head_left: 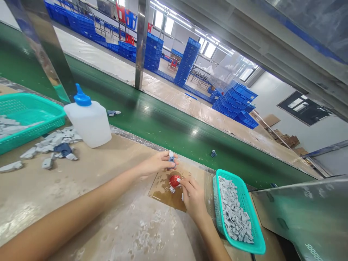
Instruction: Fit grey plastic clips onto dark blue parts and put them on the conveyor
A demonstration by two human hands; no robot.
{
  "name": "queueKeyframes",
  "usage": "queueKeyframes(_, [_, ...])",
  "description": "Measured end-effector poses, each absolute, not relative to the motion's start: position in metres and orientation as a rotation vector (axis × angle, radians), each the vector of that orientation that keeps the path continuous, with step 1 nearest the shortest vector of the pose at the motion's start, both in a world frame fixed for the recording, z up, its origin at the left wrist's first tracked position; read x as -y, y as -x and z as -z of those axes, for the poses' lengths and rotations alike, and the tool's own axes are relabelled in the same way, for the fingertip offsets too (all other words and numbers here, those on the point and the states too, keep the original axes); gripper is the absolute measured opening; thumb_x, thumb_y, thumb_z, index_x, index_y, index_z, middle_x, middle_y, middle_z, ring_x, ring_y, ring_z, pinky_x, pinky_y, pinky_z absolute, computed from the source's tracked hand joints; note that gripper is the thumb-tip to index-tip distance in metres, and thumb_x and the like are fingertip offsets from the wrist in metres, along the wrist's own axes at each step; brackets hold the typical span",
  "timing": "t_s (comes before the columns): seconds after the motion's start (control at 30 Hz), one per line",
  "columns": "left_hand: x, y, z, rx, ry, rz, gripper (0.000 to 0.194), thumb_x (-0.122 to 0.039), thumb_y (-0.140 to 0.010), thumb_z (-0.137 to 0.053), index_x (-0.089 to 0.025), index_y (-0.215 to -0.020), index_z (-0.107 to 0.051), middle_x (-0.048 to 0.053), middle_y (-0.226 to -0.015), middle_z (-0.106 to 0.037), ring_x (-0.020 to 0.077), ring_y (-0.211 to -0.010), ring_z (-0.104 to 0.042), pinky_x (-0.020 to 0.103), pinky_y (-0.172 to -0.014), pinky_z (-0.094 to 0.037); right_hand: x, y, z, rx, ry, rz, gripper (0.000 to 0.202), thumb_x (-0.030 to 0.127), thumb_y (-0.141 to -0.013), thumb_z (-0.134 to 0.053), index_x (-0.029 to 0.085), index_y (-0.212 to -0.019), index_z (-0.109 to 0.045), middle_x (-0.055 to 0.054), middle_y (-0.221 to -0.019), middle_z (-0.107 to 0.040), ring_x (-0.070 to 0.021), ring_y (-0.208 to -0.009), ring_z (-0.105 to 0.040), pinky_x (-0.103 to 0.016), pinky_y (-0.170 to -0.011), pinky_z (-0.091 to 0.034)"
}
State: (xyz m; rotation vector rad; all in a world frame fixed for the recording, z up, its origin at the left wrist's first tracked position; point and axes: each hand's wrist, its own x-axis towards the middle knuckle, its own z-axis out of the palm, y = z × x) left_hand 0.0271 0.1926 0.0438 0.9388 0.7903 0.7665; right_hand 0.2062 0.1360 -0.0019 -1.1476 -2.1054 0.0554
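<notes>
Between the thumb and fingers of my left hand [160,161] is a small blue and grey plastic part [171,159], raised above the table's far edge. My right hand [192,192] pinches a small light grey plastic piece [178,180] at a small red dish [174,181]. Whether the piece touches the dish I cannot tell. Beneath the dish lies a wet brown board [169,197], with a loose grey piece [172,189] beside the dish.
A green basket [259,246] of grey pieces stands right; another green basket [51,117] is left. Near it are a white bottle [91,125] with a blue cap and a pile of parts [58,141]. A green conveyor belt [163,128] crosses behind, carrying a few parts.
</notes>
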Motion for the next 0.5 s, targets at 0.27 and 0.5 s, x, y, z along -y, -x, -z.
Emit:
queueKeyframes(0.27, [-0.189,-0.027,-0.045,-0.687,-0.748,-0.815,0.027,-0.018,-0.067,-0.062,-0.013,-0.093,-0.055,0.011,-0.097,-0.062,0.0132,-0.08,-0.059,0.032,-0.085,-0.036,-0.14,-0.22,0.022,2.119,1.087,0.175,0.028,0.02,-0.086,-0.033,0.024,-0.083,-0.061,-0.005,-0.078,-0.061,-0.0167,-0.071,-0.06,-0.026,-0.06,-0.051])
queueKeyframes(0.5, [-0.209,-0.022,-0.031,-0.498,-0.769,-0.671,0.012,-0.015,-0.065,-0.061,-0.014,-0.076,-0.057,0.005,-0.089,-0.058,0.018,-0.108,-0.051,0.03,-0.097,-0.03,-0.244,-0.107,0.051,2.018,0.789,-0.033,0.029,0.044,-0.076,-0.042,0.034,-0.094,-0.063,-0.01,-0.087,-0.061,-0.0279,-0.091,-0.058,-0.039,-0.056,-0.05])
